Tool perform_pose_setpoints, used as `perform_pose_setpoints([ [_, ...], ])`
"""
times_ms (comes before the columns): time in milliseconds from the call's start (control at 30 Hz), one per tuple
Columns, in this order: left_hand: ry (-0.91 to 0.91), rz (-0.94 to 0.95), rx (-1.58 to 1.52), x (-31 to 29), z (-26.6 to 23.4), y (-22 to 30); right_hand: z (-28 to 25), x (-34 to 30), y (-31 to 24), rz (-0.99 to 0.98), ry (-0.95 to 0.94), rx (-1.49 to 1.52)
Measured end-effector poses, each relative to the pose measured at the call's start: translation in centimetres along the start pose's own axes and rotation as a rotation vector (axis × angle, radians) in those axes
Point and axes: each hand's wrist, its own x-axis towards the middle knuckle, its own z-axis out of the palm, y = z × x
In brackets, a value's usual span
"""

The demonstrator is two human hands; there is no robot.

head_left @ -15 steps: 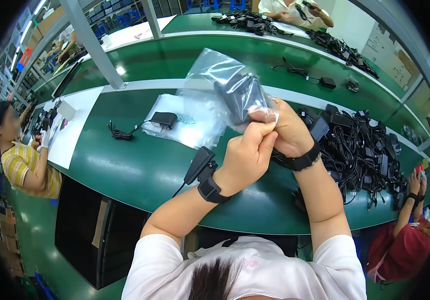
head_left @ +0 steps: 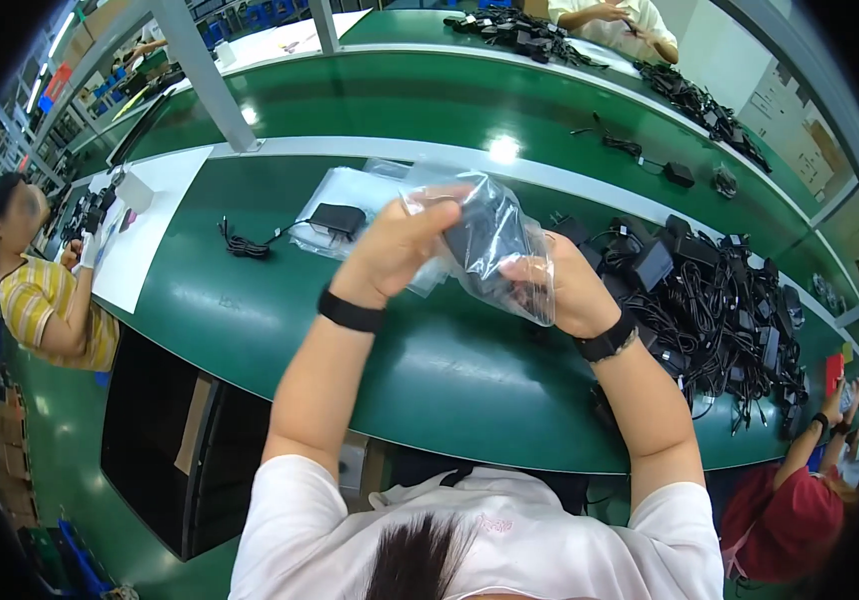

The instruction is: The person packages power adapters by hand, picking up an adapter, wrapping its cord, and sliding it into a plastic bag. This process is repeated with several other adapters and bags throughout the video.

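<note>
plastic bag (head_left: 499, 245) — well inside table edge (head_left: 550, 468)

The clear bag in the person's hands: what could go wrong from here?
The clear bag, held by the left hand and right hand, might stretch or tear around the dark item inside. The black adapter lying on the flat clear bags could be dragged along if those bags are pulled.

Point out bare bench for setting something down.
The green bench looks free between left forearm and right forearm, short of the held bag, and between the white sheet and left forearm. Crowded: the heap of adapters and cables at right, and the clear bags under a black adapter.
</note>
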Motion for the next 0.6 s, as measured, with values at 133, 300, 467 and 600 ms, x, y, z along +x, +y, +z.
perform_pose_setpoints([
  [133,0.198,0.059,0.256,-1.2,2.3,-4.0,-0.2,0.8,2.1,-0.069,0.123,-0.114],
  [300,0.195,0.157,0.018,-1.2,3.5,-6.1,0.2,0.8,3.9,-0.433,0.135,-0.464],
  [467,0.112,0.195,-0.207,-2.4,4.5,-4.8,0.4,0.3,3.7,-0.503,0.093,-0.521],
  [600,0.006,0.083,-0.238,-2.3,3.1,-5.4,-0.2,0.3,3.5,-0.54,0.097,-0.539],
])
